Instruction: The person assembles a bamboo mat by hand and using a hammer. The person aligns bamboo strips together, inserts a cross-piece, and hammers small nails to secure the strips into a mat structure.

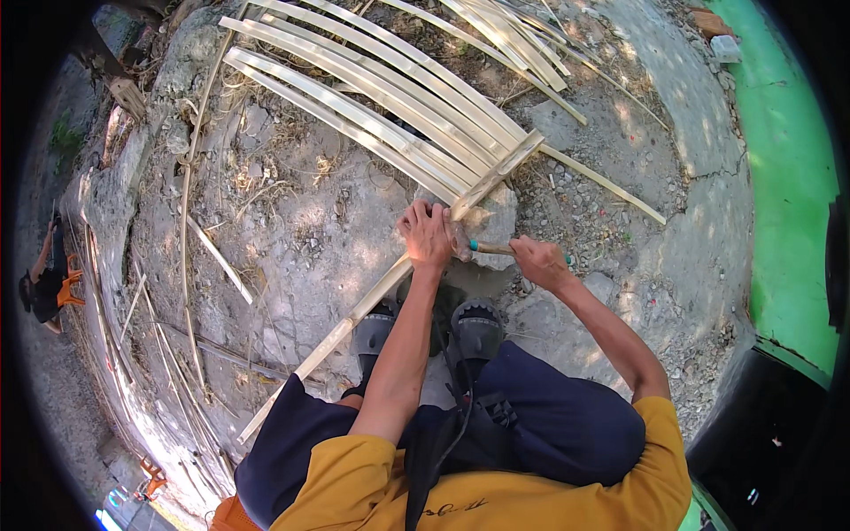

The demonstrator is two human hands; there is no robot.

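A long bamboo crosspiece [354, 316] runs diagonally from the ground by my left knee up past my feet. My left hand [428, 234] is closed over it near the slats, fingers bent; whether a nail is pinched there is too small to tell. Several pale bamboo slats [390, 64] fan away from the crosspiece's far part, their near ends meeting it. In my right hand [540, 263] is a hammer [493, 249] with a wooden handle and teal bands. Its head lies close beside my left fingers, partly hidden, above a stone block [496, 217] under the crosspiece.
More loose bamboo strips [505, 35] lie at the far right of the slats, others [181, 372] at the left. Rough, stony ground surrounds my shoes [478, 327]. A green wall [788, 177] stands at right. Another person [44, 288] is at the far left near an orange chair [71, 285].
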